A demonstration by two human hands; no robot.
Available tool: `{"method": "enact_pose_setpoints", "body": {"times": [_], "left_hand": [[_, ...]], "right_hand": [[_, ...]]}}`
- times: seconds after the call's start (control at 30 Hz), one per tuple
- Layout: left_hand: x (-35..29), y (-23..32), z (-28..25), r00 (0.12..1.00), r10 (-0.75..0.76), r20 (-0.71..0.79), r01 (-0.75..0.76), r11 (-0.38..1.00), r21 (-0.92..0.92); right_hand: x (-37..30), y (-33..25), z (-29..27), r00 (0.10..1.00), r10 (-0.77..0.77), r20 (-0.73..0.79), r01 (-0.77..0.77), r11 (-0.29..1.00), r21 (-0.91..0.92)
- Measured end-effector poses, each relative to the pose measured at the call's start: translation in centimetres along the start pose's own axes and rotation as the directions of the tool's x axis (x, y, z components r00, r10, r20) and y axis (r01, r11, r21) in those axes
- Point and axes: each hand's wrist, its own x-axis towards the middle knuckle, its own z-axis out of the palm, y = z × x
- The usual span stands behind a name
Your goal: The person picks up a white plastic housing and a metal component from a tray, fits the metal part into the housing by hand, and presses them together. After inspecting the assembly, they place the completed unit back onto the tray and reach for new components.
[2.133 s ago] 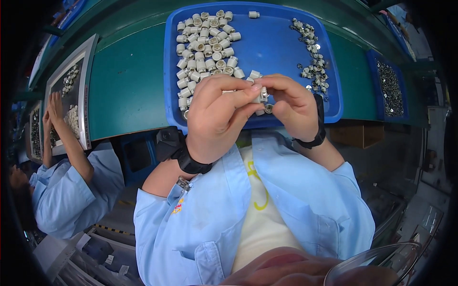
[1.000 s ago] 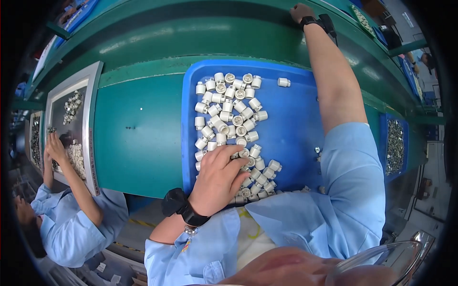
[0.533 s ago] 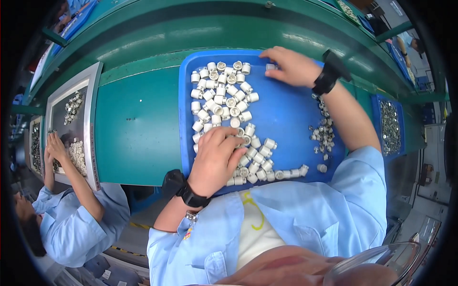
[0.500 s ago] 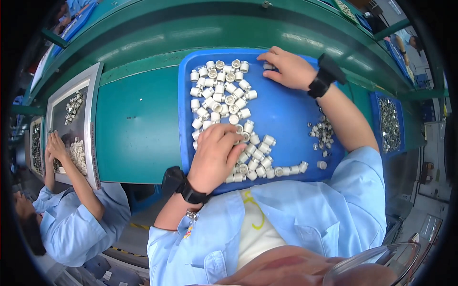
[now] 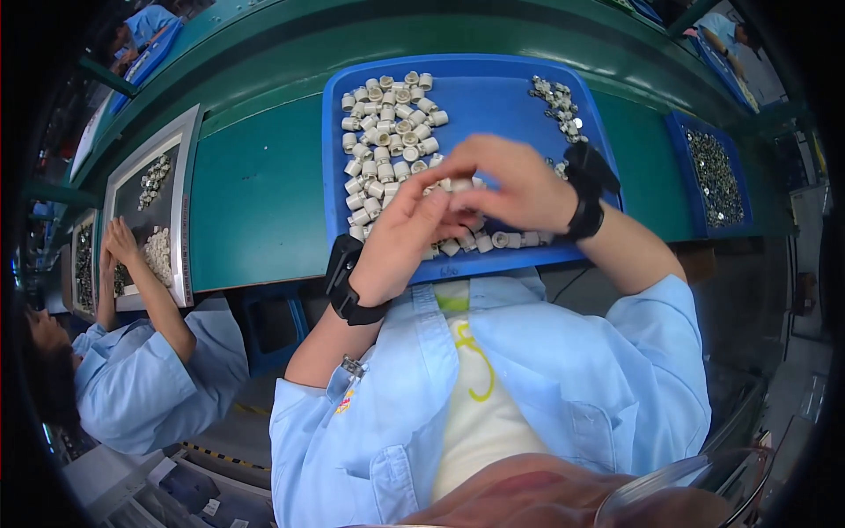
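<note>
Your left hand (image 5: 407,238) and right hand (image 5: 510,185) meet at frame centre, above near edge of blue tray (image 5: 493,97). Fingertips pinch small white cap (image 5: 461,186) between them; motion blur, exact grip unclear. Loose white caps (image 5: 387,132) heaped in tray's left half, small metal parts (image 5: 556,99) upper right. Co-worker's hands (image 5: 119,246) at grey tray (image 5: 145,198), far left.

Bright, even light falls from above, and the blue tray (image 5: 493,97) and green table (image 5: 264,194) show clear colour with only soft shadows. Both hands are smeared by motion blur: the right hand (image 5: 515,185) most, the left hand (image 5: 409,238) at its fingertips. The fisheye lens bends the table's far edge into an arc and squeezes things at left and right. A black vignette rings the frame, and the near corners are dim.
</note>
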Motion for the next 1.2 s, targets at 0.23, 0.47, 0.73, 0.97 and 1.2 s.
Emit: {"method": "enact_pose_setpoints", "body": {"times": [0.23, 0.47, 0.73, 0.97, 1.2], "left_hand": [[-0.4, -1.4, 1.0, 0.998, 0.019, 0.054, -0.017, 0.999, -0.040], [-0.6, -0.9, 0.5, 0.994, 0.013, -0.112, -0.002, 0.995, 0.103], [-0.4, -0.6, 0.3, 0.993, -0.014, -0.116, 0.032, 0.987, 0.155], [-0.6, -0.6, 0.9, 1.000, -0.016, -0.015, 0.018, 0.983, 0.183], [-0.5, -0.8, 1.7, 0.996, 0.042, 0.080, -0.054, 0.987, 0.154]], "right_hand": [[-3.5, -0.6, 0.2, 0.919, -0.378, -0.117, 0.300, 0.858, -0.417], [-7.1, 6.3, -7.9, 0.913, 0.291, -0.284, -0.386, 0.841, -0.379], [-8.9, 8.2, -6.3, 0.951, 0.248, -0.184, -0.306, 0.681, -0.665], [-8.1, 5.3, -5.6, 0.852, 0.448, -0.270, -0.309, 0.848, 0.430], [-6.7, 2.2, -2.8, 0.939, 0.315, -0.139, -0.141, 0.720, 0.679]]}}
